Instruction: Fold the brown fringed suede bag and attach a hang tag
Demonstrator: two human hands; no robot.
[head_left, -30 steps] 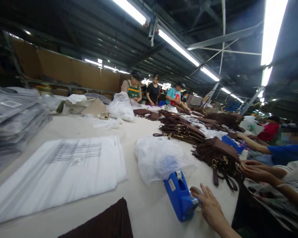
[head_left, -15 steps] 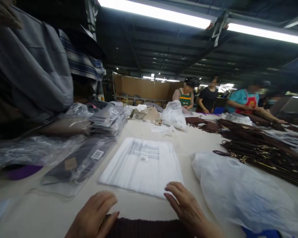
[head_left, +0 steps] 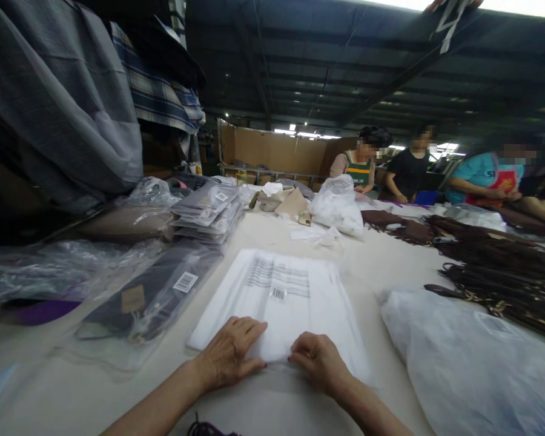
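A flat stack of clear plastic bags (head_left: 309, 321), whitish and printed with dark lines and a barcode label (head_left: 279, 294), lies on the table in front of me. My left hand (head_left: 231, 351) rests on its near left part, fingers stretched out and thumb apart. At the near edge, my right hand (head_left: 317, 361) has its fingertips pinched together on a plastic bag. Dark brown fringe (head_left: 206, 428) peeks in at the bottom edge of the view, and the rest of that piece is out of sight.
Bagged grey goods (head_left: 152, 297) with barcodes lie left, more of them piled behind (head_left: 209, 209). At right are a large plastic bag (head_left: 463, 345) and dark brown fringed goods (head_left: 504, 272). Several co-workers (head_left: 358, 172) are across the table. Grey cloth (head_left: 72, 91) hangs at upper left.
Both hands have moved from beside the dark brown fabric forward onto the near edge of the bag stack. That fabric has mostly dropped out of view. The camera has tilted down slightly.
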